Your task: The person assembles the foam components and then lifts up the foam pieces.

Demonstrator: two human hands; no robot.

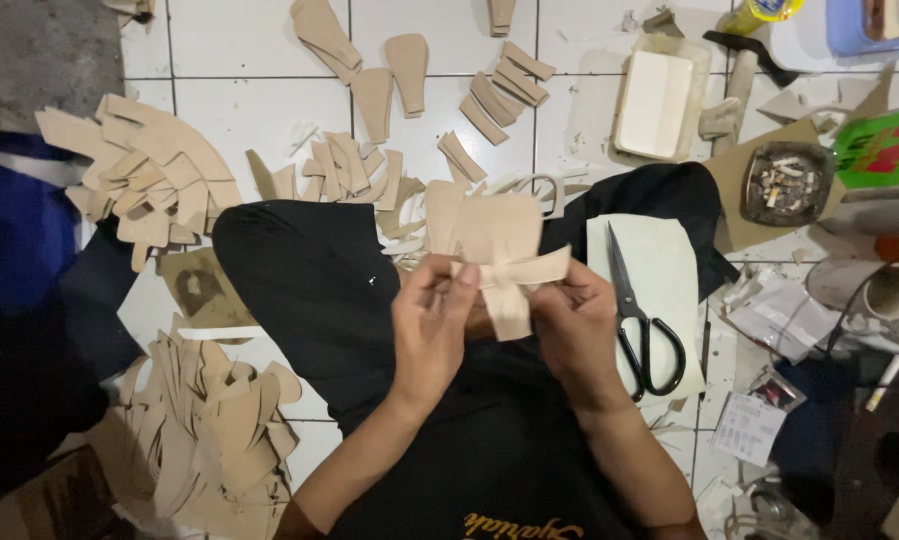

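Both my hands hold a tan cut piece (489,240) made of a broad upper part with narrow strips crossing below it, raised above my black-clad lap. My left hand (431,325) pinches the left end of a strip with thumb and fingers. My right hand (569,325) grips the right end of the strip. Black-handled scissors (637,320) lie shut on a pale sheet (659,270) just right of my right hand.
Piles of tan cut shapes lie at the left (149,175), lower left (214,430) and top centre (389,80) on the white tiled floor. A white block in a tray (657,100), an ashtray (787,182), a cardboard tube (889,290) and paper scraps sit at the right.
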